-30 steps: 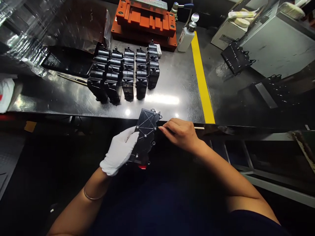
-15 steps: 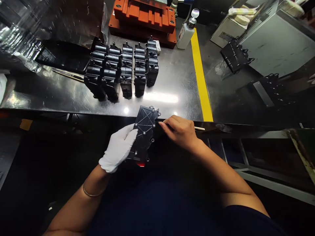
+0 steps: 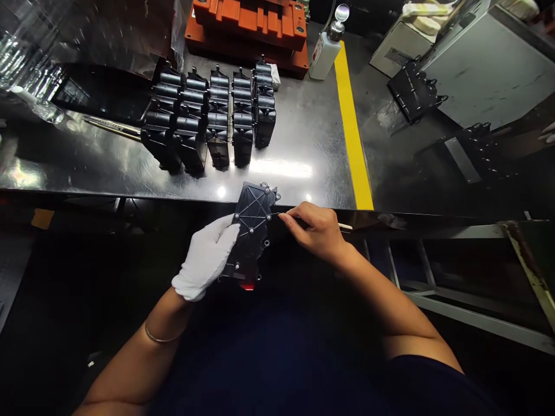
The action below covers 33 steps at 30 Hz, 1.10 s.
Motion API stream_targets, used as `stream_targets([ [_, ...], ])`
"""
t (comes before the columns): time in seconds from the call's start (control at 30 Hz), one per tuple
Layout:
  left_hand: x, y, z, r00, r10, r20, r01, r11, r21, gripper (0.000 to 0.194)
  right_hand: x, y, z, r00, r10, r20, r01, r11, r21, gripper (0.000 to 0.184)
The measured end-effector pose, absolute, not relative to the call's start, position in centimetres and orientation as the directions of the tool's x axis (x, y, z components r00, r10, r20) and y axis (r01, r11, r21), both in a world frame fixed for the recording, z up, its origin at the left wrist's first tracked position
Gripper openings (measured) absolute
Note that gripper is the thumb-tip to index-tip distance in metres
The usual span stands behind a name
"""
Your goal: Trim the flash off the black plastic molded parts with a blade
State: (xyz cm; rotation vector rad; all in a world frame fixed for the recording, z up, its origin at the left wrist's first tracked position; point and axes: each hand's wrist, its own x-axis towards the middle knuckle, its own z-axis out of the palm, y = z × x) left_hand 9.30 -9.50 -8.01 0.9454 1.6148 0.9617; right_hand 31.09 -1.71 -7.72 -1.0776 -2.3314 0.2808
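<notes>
My left hand [image 3: 207,255], in a white glove, grips a flat black plastic part [image 3: 254,216] by its left side, off the bench's front edge. Crossed ribs and small round bosses mark its upper face, and a bit of red shows at its lower end. My bare right hand [image 3: 318,228] pinches a thin stick [image 3: 345,227] with a pale shaft jutting out behind the fist. The stick's fine tip reaches to the part's right edge, by a boss; whether it touches I cannot tell.
Several black ribbed housings [image 3: 219,130] stand in a row on the metal bench [image 3: 299,133]. Behind them sits an orange fixture [image 3: 251,29], with a white pump bottle [image 3: 324,55] beside it. Yellow tape [image 3: 350,127] crosses the bench; another black part [image 3: 414,92] leans against a grey box [image 3: 494,69].
The whole view has shifted a little, so the bench items sit slightly further left and up. The stick's tip now appears closer to the part; both hands keep their grips.
</notes>
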Motion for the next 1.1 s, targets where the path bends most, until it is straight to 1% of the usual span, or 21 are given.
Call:
stream_targets([
  [0.1,9.3,-9.5,-8.1,-0.205,0.918,-0.341,0.109,0.367,0.924,0.031,31.1,-2.0,-7.8,-0.513,0.782,0.355,0.625,0.624,-0.470,0.027],
  [0.2,9.4,-9.6,-8.2,-0.212,0.915,-0.345,0.095,0.370,0.924,0.033,31.0,-2.5,-7.8,-0.473,0.809,0.349,0.632,0.588,-0.506,0.025],
  [0.6,10.7,-9.7,-7.9,-0.251,0.894,-0.371,0.029,0.390,0.920,0.035,28.9,-6.1,-8.1,-0.194,0.908,0.373,0.748,0.383,-0.543,0.026],
  [0.73,11.1,-9.6,-8.2,-0.258,0.903,-0.343,0.027,0.361,0.932,0.034,28.3,-6.7,-8.3,-0.174,0.921,0.349,0.749,0.354,-0.560,0.026],
  [0.8,10.8,-9.7,-8.3,-0.251,0.913,-0.322,0.034,0.340,0.940,0.033,28.6,-6.3,-7.9,-0.196,0.936,0.291,0.693,0.342,-0.634,0.027],
  [0.87,10.1,-10.0,-8.1,-0.190,0.925,-0.328,0.047,0.342,0.938,0.033,29.5,-5.5,-7.1,-0.168,0.956,0.241,0.611,0.293,-0.736,0.026],
  [0.93,8.9,-10.6,-7.6,-0.037,0.936,-0.351,0.070,0.352,0.933,0.035,30.6,-4.5,-6.1,-0.108,0.978,0.178,0.514,0.208,-0.832,0.024],
  [0.97,8.3,-10.9,-7.3,0.063,0.933,-0.355,0.095,0.349,0.932,0.034,31.1,-4.0,-5.7,-0.120,0.987,0.109,0.466,0.152,-0.871,0.027],
  [1.0,7.7,-11.2,-6.8,0.163,0.920,-0.356,0.135,0.337,0.932,0.032,31.5,-3.6,-5.4,-0.196,0.981,-0.004,0.423,0.081,-0.903,0.033],
  [1.03,7.1,-11.4,-6.3,0.253,0.897,-0.363,0.180,0.325,0.928,0.030,31.7,-3.4,-5.3,-0.317,0.938,-0.143,0.385,-0.011,-0.923,0.038],
  [1.07,6.5,-11.6,-5.9,0.328,0.865,-0.379,0.221,0.320,0.921,0.027,31.8,-3.4,-5.4,-0.445,0.850,-0.282,0.360,-0.118,-0.925,0.039],
  [1.1,6.0,-11.7,-5.7,0.379,0.831,-0.406,0.247,0.332,0.910,0.024,31.8,-3.6,-5.7,-0.542,0.744,-0.389,0.347,-0.224,-0.911,0.038],
])
